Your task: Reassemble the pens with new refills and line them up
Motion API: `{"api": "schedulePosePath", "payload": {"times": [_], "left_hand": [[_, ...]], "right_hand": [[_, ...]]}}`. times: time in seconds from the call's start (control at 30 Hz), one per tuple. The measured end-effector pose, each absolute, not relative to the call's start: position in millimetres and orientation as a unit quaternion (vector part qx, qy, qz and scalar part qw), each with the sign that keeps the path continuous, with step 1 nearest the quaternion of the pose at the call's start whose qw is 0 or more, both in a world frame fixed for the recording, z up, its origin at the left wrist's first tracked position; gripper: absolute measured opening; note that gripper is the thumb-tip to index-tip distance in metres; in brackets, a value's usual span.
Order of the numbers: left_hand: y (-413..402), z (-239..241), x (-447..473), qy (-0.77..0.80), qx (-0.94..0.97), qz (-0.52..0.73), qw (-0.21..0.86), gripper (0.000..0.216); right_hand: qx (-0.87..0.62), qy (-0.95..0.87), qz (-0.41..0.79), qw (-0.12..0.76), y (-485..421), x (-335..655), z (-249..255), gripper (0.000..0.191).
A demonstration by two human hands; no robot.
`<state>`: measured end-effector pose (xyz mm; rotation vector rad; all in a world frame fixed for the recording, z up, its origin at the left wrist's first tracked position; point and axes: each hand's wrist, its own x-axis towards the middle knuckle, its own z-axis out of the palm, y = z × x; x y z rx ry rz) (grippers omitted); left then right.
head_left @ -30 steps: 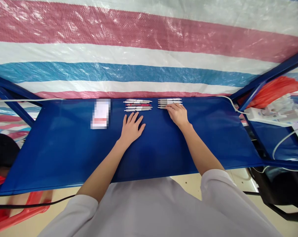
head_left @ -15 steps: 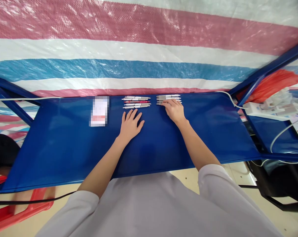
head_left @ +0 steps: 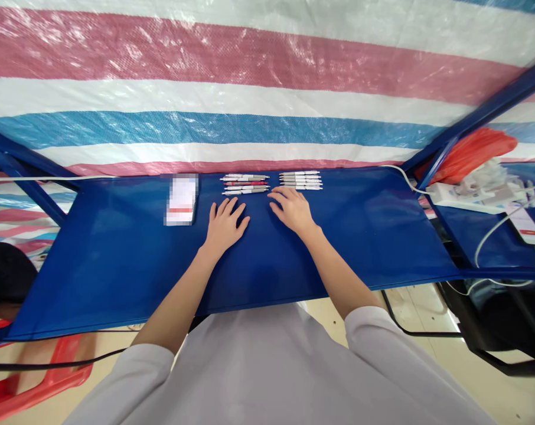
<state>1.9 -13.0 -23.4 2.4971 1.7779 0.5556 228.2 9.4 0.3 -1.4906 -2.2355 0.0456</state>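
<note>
Two groups of pens lie side by side near the back of the blue table (head_left: 365, 236). The left group holds several white and grey pens (head_left: 246, 191) and a red pen (head_left: 246, 183). In the right group, several white and grey pens (head_left: 300, 179) lie in a neat stack of rows. Below the left group, my left hand (head_left: 225, 224) rests palm down with its fingers spread, holding nothing. My right hand (head_left: 293, 209) is just below the right group, fingers apart and pointing left, with no pen in it.
A blurred-out phone-like rectangle (head_left: 181, 200) lies left of the pens. A striped plastic sheet (head_left: 258, 127) hangs behind the table. To the right are a white power strip (head_left: 466, 198), cables and a red plastic bag (head_left: 478, 153). A red stool (head_left: 55, 372) stands at lower left.
My right hand has come off the right group of pens and moved left and toward me, its fingers now apart. My left hand has shifted slightly left and stays spread.
</note>
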Motion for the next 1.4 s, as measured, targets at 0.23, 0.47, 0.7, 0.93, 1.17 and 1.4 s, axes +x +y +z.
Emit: {"api": "schedulePosePath", "payload": {"times": [0.23,0.47,0.7,0.93,1.17,1.4], "left_hand": [[-22,-24,-13,0.565,0.806,0.174,0.007,0.045],[-26,-27,-17,0.56,0.812,0.165,-0.002,0.047],[-2,-10,-8,0.565,0.802,0.195,0.01,0.04],[39,-3,8,0.528,0.833,0.165,0.007,0.038],[46,-5,12,0.525,0.839,0.144,0.013,0.039],[46,-8,13,0.529,0.839,0.123,0.023,0.04]], "right_hand": [[-0.544,-0.803,0.025,0.243,-18,187,-26,0.037],[-0.543,-0.808,0.016,0.228,-21,183,-37,0.043],[-0.541,-0.807,0.02,0.235,-21,184,-37,0.041],[-0.539,-0.805,0.015,0.246,-19,184,-40,0.04],[-0.541,-0.804,0.023,0.245,-19,185,-39,0.04],[-0.548,-0.804,0.034,0.229,-19,184,-36,0.041]]}}
